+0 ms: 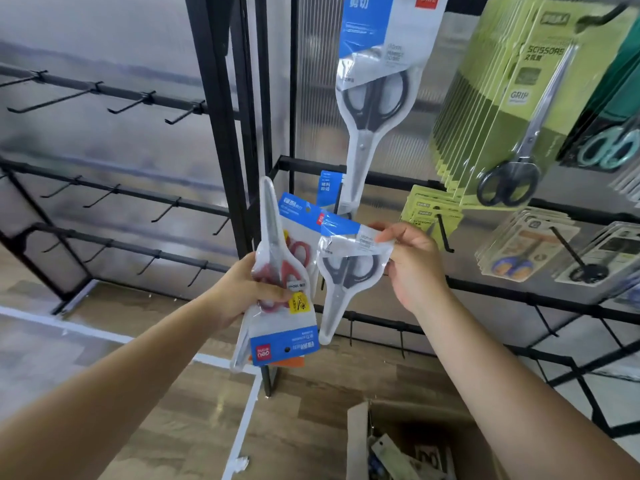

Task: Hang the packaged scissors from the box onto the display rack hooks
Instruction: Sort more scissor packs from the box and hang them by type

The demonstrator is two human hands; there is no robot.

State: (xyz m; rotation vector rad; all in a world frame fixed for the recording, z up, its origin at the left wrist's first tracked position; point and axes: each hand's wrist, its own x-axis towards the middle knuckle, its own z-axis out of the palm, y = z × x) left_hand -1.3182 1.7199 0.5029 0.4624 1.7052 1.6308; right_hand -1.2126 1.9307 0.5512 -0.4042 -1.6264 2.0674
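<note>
My left hand (242, 292) grips a bunch of packaged red-handled scissors (277, 271), one of them upside down with its blue header at the bottom. My right hand (412, 265) pinches the top of a packaged black-handled pair (343, 275), which hangs blade down in front of the display rack (485, 289). A larger black-handled pack (374, 98) hangs on a hook above. The cardboard box (360, 441) stands open on the floor at the bottom, with more packs inside.
Green scissor packs (512, 109) fill hooks at upper right, and more packs (526, 247) hang below them. A bare black hook (445, 233) sticks out just right of my right hand. The left rack section (114, 199) carries rows of bare hooks. The floor is wood.
</note>
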